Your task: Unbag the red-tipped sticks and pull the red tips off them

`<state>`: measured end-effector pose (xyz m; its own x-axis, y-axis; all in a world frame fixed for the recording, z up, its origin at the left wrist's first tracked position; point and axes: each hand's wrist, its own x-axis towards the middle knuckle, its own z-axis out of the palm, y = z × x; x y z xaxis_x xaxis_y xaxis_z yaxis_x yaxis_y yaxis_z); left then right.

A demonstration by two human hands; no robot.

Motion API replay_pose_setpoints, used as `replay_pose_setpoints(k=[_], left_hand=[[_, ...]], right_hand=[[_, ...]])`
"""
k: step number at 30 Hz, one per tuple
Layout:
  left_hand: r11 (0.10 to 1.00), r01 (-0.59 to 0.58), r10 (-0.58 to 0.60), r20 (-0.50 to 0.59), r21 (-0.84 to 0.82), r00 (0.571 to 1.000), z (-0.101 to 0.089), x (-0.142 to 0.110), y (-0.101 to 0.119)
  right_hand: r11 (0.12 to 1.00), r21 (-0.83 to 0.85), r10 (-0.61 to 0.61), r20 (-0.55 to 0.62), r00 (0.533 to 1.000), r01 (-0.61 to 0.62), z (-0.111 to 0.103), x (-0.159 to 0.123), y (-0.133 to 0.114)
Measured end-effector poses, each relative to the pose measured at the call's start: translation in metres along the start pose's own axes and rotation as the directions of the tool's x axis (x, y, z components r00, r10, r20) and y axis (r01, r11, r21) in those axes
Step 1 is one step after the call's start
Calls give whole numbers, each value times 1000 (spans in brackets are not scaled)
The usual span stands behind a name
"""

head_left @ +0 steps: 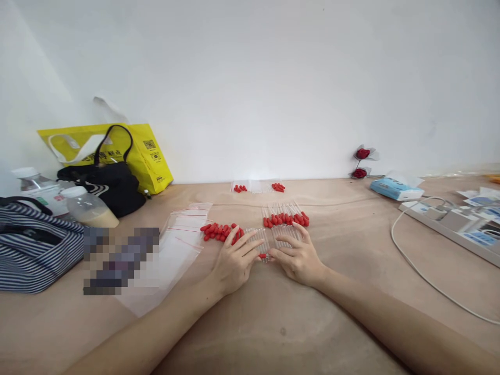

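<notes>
Glass droppers with red rubber bulbs lie in rows in the middle of the table. My left hand (236, 260) rests over the left row, its fingers spread across the glass tubes (255, 237); red bulbs (219, 230) show beyond its fingertips. My right hand (299, 258) lies on the tubes of the right group, fingers apart, one fingertip close to a row of red bulbs (287, 220). Between both hands, a single red bulb (263, 256) shows near the fingertips. Whether either hand grips it cannot be made out.
Clear zip bags (175, 255) lie left of my left hand. Bags holding red-bulbed droppers (255, 186) are by the wall. Left stand a striped bag (39, 245), a bottle (91, 208) and a yellow bag (152, 161). Right are tissues (396, 188) and a power strip (457, 229) with a cable.
</notes>
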<state>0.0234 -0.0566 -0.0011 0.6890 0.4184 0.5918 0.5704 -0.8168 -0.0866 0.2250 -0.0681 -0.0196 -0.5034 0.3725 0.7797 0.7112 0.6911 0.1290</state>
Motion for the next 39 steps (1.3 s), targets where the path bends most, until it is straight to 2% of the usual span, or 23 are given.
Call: replay_pose_setpoints(k=[6,10,14,17,21,24,27,29,32,35,39], left_hand=[[999,-33,33,12,15,999,1,-1,0],[998,-42,44,-29,37,999,-1,-4,-5],[998,69,-67,-108,12,992,-2,-10,-10],[985,164,-171,-130,-63,977,-1,-11,-15],[951,302,-310,-209,-67,927,-6,-8,-35],[900,431,-432,-251,-64,866,-14,-7,-56],[813,575,-579,-239,-91,780,-20,-10,-73],[770,631,-634,-221,-92,741,-21,-11,-80],[766,642,-637,-168,-27,752,-17,-12,-83],[775,632,-625,-120,29,772,-13,-11,-83],[760,647,-636,-136,61,760,-13,-12,-86]], right_hand=[[1000,9,10,-8,1000,-10,0,1,-2],[998,10,55,-26,998,-55,-4,-3,4],[991,-9,132,-51,990,-133,-5,-10,11],[984,3,178,13,984,-178,2,-12,13],[943,66,317,115,941,-326,11,-7,12],[922,118,346,175,922,-368,14,2,10],[913,70,375,247,893,-403,16,12,7],[906,-11,406,299,863,-423,18,17,5],[895,-139,445,346,826,-424,20,24,1],[882,-228,470,350,810,-414,19,29,-4],[858,-282,510,354,784,-430,18,32,-10]])
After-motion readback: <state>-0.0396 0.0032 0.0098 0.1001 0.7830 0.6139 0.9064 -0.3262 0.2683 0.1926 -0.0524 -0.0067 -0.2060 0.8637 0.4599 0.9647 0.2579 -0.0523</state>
